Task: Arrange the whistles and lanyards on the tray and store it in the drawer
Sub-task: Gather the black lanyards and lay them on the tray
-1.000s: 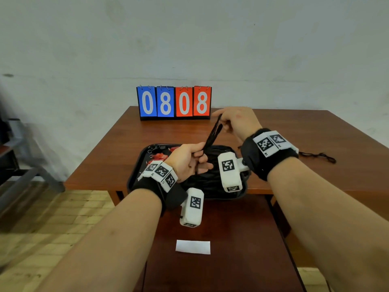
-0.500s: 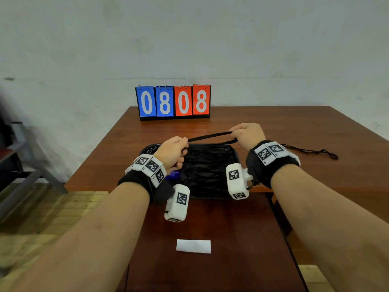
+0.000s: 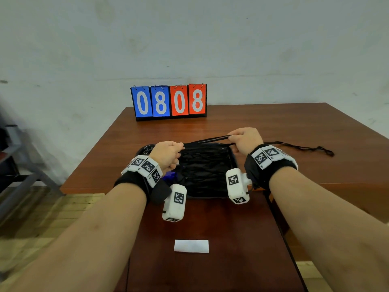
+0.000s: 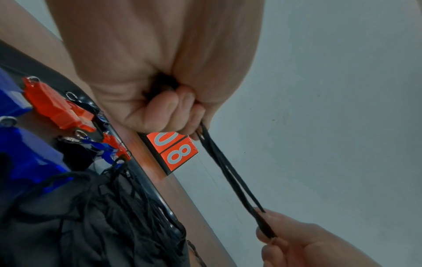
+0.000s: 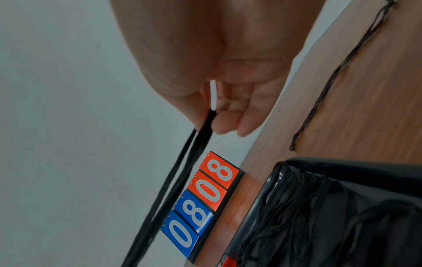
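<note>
- two hands share one lanyard [image 3: 207, 140]: my left hand [image 3: 168, 153] has its fingers curled round one end, my right hand [image 3: 245, 140] pinches the other between thumb and fingers, and the folded cord runs between them above the tray [image 3: 233, 157].
- i judge the cord light, limp and thin; it takes no shape unless both ends are held, so taking it at the ends of the fold looks right. a loose pinch may let it slip.
- tray sits at the near edge of the table [image 3: 273, 123]; its right part is already packed with black lanyards [image 3: 204, 167], and the whistles [image 4: 57, 108], orange and blue, lie at its left end.
- a spare cord [image 3: 303, 146] lies on the table just right of the tray, not touching it.
- room: open table behind and to the right, scoreboard [image 3: 169, 101] well back. the tray rim is low, so i think strands could spill over it. a dark lower surface with a white label [image 3: 191, 246] lies in front; whether that is the drawer i cannot tell.
</note>
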The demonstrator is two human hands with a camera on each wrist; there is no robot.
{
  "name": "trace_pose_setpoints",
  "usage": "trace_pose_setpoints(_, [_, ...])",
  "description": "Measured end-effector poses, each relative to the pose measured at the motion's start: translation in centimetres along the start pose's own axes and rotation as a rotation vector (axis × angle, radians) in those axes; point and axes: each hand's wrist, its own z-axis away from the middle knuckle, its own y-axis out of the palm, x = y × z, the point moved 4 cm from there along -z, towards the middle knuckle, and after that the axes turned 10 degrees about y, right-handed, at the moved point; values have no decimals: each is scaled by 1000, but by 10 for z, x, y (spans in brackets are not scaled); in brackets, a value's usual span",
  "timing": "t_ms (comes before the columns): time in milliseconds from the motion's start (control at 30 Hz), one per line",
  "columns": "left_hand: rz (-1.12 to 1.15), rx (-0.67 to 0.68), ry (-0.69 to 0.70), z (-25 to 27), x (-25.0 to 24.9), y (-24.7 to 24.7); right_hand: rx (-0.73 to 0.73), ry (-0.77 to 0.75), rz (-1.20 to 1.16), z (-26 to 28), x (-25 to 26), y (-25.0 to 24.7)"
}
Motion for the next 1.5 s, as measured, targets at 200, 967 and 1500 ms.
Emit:
trace_pose_setpoints(200, [73, -45, -12, -2, -2, -1, 49, 23, -115, -1, 0, 3])
trace_pose_setpoints(967, [-84, -130, 34, -20, -9, -6, -14, 49, -151, -16, -6, -17])
trace_pose_setpoints(1500, [-736, 65, -87, -79, 14, 15, 222, 210, 420, -52, -27, 14])
